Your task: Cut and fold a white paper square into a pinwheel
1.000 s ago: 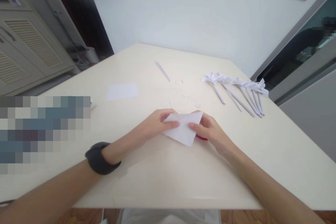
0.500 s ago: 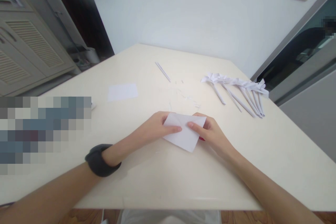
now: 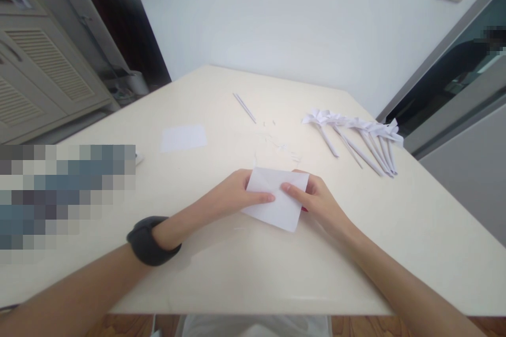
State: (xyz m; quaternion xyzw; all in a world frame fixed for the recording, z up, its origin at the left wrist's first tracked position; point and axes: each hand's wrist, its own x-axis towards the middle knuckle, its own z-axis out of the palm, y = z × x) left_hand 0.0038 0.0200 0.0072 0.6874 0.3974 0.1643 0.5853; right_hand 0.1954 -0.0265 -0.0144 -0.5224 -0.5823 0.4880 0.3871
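A small sheet of white paper (image 3: 276,213) is held above the near half of the table between both hands. My left hand (image 3: 243,189) grips its left side, thumb flat on top and fingers hidden underneath. On the right side, my right hand (image 3: 314,195) pinches it with the thumb on top and the other fingers behind. A small red bit (image 3: 304,209) shows beneath the paper by my right palm; what it belongs to is hidden. Thin paper scraps (image 3: 280,146) lie just beyond the hands.
On the cream table (image 3: 237,274), another white sheet (image 3: 184,138) lies at left. Two thin paper sticks (image 3: 244,108) rest farther back. Several rolled paper stems with pleated white tops (image 3: 356,125) lie at right. A wall (image 3: 256,16) stands behind; a pixelated area covers the left edge.
The paper has turned slightly in my hands, and its lower edge now lies flatter, with the near corner a little farther right. Both hands keep their hold almost in place.
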